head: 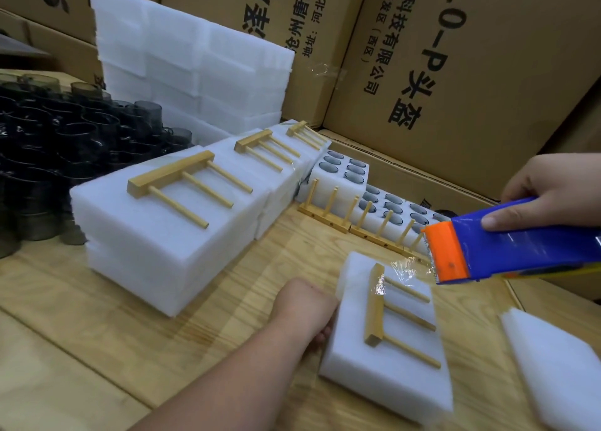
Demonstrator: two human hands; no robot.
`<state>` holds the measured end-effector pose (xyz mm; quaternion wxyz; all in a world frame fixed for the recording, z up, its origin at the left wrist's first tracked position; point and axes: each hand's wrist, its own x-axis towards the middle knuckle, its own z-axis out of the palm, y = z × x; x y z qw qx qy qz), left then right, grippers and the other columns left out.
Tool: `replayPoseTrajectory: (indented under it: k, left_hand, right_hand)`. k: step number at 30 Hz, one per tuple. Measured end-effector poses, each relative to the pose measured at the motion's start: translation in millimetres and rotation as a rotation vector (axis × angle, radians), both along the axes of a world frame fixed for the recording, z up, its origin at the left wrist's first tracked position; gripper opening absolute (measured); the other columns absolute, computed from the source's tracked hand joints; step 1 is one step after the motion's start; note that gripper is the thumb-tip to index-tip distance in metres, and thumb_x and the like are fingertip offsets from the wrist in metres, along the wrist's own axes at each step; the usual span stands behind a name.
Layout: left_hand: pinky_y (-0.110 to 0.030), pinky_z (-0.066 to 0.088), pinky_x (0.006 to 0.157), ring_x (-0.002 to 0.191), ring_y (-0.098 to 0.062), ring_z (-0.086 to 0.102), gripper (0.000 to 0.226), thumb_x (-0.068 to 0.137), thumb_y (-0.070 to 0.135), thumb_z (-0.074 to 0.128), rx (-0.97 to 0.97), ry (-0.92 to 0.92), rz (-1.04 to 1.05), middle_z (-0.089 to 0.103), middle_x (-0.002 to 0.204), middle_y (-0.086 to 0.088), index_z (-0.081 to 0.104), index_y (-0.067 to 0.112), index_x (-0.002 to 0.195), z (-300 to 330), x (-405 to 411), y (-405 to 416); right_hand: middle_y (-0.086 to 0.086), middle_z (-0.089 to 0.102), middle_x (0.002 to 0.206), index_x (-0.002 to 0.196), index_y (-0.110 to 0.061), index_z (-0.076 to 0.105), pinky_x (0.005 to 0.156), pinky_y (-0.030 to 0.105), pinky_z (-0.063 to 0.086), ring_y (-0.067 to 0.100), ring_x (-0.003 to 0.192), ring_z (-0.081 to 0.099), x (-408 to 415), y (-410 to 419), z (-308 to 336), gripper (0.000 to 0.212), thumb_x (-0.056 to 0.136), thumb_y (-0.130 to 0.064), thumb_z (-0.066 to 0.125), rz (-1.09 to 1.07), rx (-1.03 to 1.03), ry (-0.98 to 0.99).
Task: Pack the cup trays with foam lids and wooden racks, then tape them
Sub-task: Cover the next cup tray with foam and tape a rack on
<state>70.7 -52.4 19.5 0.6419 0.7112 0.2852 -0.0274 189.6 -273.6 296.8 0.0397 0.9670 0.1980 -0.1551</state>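
Dark cups heaped left, cartons behind (stacked), spare foam lid right

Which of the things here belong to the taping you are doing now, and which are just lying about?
In use: tape dispenser in right hand; foam pack with wooden rack, steadied by left hand.
Lying about: dark cups, cardboard boxes, loose foam piece.

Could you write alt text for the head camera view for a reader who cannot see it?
The right hand holds a blue and orange tape dispenser over a white foam pack topped by a wooden rack, while the left hand steadies the pack's side. More racked packs line the wooden table.
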Motion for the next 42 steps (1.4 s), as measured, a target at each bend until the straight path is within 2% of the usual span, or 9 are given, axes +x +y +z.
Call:
replayPoseTrajectory:
  k: [5,10,14,19,22,29,33,37,42]
  left_hand:
    - [-0.018,0.041,0.041,0.04,-0.021,0.056,0.011,0.079,0.022,0.06,0.177,-0.028,0.005,0.067,0.056,-0.004,0.06,0.015,0.07,-5,3,2]
    - [-0.024,0.052,0.066,0.081,-0.019,0.068,0.011,0.077,0.026,0.063,0.229,-0.07,0.043,0.071,0.087,0.003,0.06,0.023,0.087,-11,5,2]
    - [-0.027,0.047,0.065,0.078,-0.013,0.065,0.016,0.081,0.039,0.066,0.258,-0.243,0.121,0.067,0.084,0.009,0.058,0.031,0.092,12,8,-4]
    - [-0.03,0.051,0.089,0.127,-0.013,0.05,0.082,0.067,0.069,0.07,0.51,-0.466,-0.358,0.046,0.139,0.016,0.048,0.038,0.139,52,11,-53]
    - [-0.043,0.016,0.123,0.154,-0.015,0.012,0.108,0.07,0.074,0.072,0.821,-0.453,-0.658,0.027,0.163,0.008,0.025,0.03,0.157,55,16,-75]
    - [-0.059,0.0,0.122,0.157,-0.023,-0.001,0.104,0.079,0.088,0.038,1.216,-0.249,-0.751,0.011,0.17,-0.002,0.016,0.028,0.161,33,24,-92]
    - [-0.059,-0.002,0.122,0.157,-0.02,-0.01,0.111,0.078,0.09,0.034,1.252,-0.173,-0.771,-0.005,0.172,0.001,0.0,0.027,0.163,31,26,-93]
    - [-0.063,-0.002,0.12,0.156,-0.021,-0.018,0.121,0.073,0.092,0.039,1.215,-0.035,-0.763,-0.016,0.17,-0.002,-0.007,0.025,0.163,39,31,-104]
    - [-0.067,0.0,0.118,0.156,-0.024,-0.02,0.127,0.069,0.093,0.042,1.238,0.043,-0.765,-0.02,0.169,-0.006,-0.01,0.024,0.162,41,32,-111]
  right_hand:
    - [-0.007,0.077,0.077,0.082,-0.043,0.076,0.059,0.022,0.057,0.011,0.069,0.074,0,-19,-19,0.077,0.043,-0.105,0.055,-0.034,0.013,-0.008]
    - [0.002,0.079,0.081,0.085,-0.027,0.079,0.061,0.025,0.057,0.018,0.074,0.076,0,-46,-43,0.086,0.043,-0.101,0.063,-0.123,0.105,0.079]
    - [0.008,0.078,0.084,0.087,-0.014,0.078,0.064,0.028,0.057,0.023,0.076,0.076,-2,-62,-67,0.092,0.043,-0.094,0.072,-0.183,0.173,0.159]
    - [0.008,0.069,0.068,0.063,-0.017,0.07,0.056,0.024,0.046,0.017,0.06,0.063,-12,-77,-102,0.072,0.05,-0.088,0.073,-0.212,0.268,0.235]
    - [0.009,0.067,0.066,0.061,-0.016,0.068,0.055,0.023,0.044,0.017,0.057,0.06,-16,-84,-123,0.068,0.051,-0.082,0.076,-0.245,0.349,0.282]
    - [0.009,0.074,0.084,0.082,-0.008,0.073,0.073,0.039,0.049,0.027,0.073,0.066,-31,-102,-162,0.076,0.066,-0.082,0.072,-0.248,0.493,0.227]
    - [-0.011,0.077,0.097,0.101,-0.028,0.076,0.08,0.03,0.056,0.016,0.094,0.072,-40,-109,-190,0.051,0.073,-0.07,0.068,-0.192,0.747,0.028]
    - [-0.039,0.055,0.122,0.132,-0.055,0.05,0.085,0.004,0.043,-0.009,0.111,0.057,-53,-119,-204,0.087,0.053,-0.067,0.085,-0.004,0.657,0.002]
    - [-0.023,0.062,0.111,0.136,-0.072,0.029,0.067,0.008,0.048,-0.001,0.09,0.064,-50,-130,-196,0.095,0.06,-0.041,0.077,0.033,0.519,-0.035]
